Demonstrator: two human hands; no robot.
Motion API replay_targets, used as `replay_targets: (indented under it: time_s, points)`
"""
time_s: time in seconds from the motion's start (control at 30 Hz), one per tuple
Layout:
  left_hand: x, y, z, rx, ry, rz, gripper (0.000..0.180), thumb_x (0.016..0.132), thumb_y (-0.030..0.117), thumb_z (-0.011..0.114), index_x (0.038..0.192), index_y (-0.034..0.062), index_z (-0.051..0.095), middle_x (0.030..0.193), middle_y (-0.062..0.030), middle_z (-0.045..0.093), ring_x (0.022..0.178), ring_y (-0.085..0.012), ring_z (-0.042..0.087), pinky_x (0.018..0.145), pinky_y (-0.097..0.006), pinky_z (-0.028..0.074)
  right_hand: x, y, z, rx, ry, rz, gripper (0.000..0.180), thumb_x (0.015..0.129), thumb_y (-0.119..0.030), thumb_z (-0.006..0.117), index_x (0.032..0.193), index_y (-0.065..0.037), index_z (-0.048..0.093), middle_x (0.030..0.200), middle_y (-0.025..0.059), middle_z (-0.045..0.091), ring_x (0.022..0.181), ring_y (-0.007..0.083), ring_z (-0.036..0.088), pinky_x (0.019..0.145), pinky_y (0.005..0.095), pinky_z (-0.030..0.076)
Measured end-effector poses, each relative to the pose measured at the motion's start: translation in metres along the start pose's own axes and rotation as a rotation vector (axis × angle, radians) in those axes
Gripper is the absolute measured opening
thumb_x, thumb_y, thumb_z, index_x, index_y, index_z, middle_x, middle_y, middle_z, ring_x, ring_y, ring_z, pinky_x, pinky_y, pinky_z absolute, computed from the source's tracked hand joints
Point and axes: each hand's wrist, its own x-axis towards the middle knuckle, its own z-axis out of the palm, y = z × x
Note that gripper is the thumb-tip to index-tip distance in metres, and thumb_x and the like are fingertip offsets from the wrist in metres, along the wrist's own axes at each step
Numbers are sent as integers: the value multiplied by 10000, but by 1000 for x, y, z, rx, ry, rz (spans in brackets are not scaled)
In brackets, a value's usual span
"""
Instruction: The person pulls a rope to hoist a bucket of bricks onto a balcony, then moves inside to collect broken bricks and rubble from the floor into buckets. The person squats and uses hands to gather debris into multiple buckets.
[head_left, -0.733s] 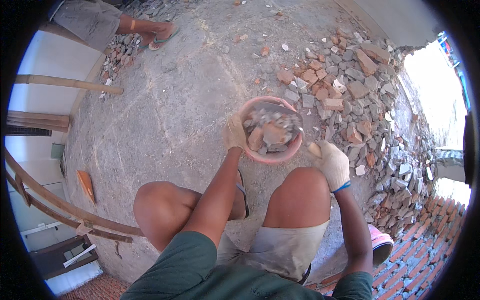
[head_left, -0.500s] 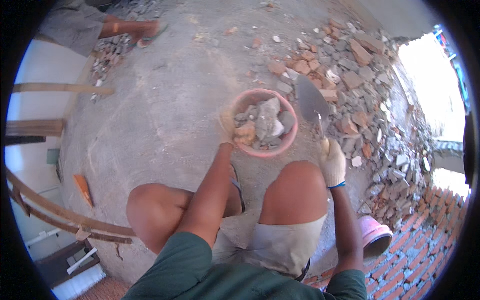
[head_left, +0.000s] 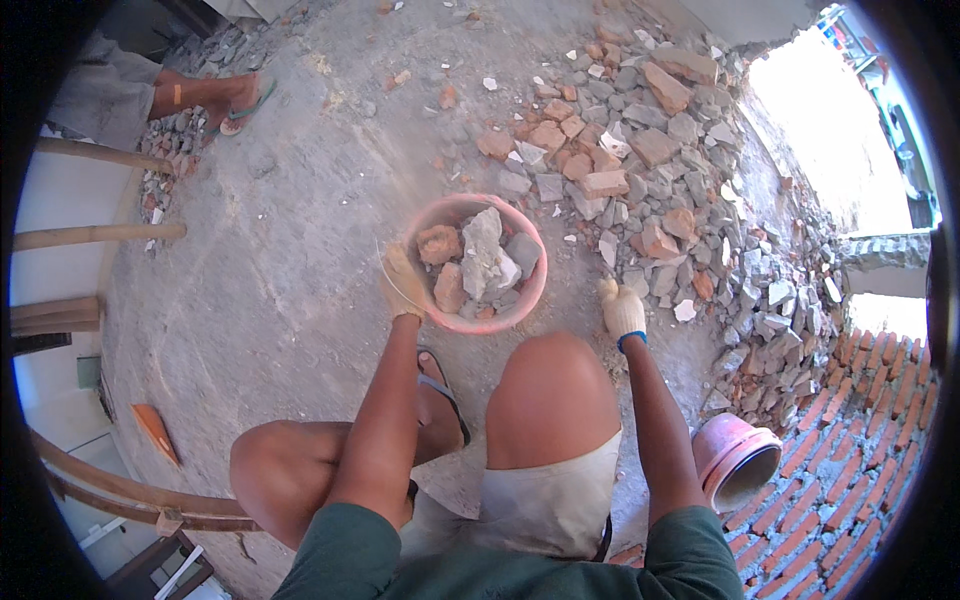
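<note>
A round pink bucket stands on the floor in front of my knees, holding grey concrete chunks and reddish brick pieces. Its left rim is gripped by my left hand, in a pale work glove, with the thin wire handle arching over the glove. My right hand, also gloved, is low at the near edge of a rubble pile, right of the bucket and apart from it. Its fingers are closed around the trowel seen there half a second ago; the blade cannot be made out now.
A second pink bucket lies tilted near my right elbow, beside exposed brickwork. At the upper left is another person's sandalled foot. Wooden poles and an orange-brown triangular piece are on the left.
My right hand has lowered, and the trowel's raised blade no longer shows. A brick piece by my left hand now lies in the bucket, with that hand at the rim. The whole view has shifted.
</note>
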Motion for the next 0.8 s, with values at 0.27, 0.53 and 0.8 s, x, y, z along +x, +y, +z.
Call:
replay_targets:
  time_s: [0.27,0.53,0.8]
  points:
    - [0,9,-6,257,54,-25,606,1065,466,322,1114,-18,684,1095,-307,687,1036,-524,646,854,-597,478,-20,-13,-20,-112,104,8,548,1001,-528,551,1076,-13,724,1004,312,704,1011,494,671,869,578,510]
    - [7,-13,0,300,35,152,534,1058,427,358,1118,15,693,1083,-285,698,1016,-502,661,838,-597,489,-56,4,-94,-257,14,32,431,961,-471,635,1039,-52,696,927,287,712,950,463,695,818,573,525]
    - [-5,3,-4,235,129,-22,597,1065,485,343,1133,11,700,1099,-295,697,1032,-506,663,853,-588,497,-88,-93,-168,-226,-141,-297,433,949,-451,683,923,-19,684,838,255,687,862,457,686,723,543,516]
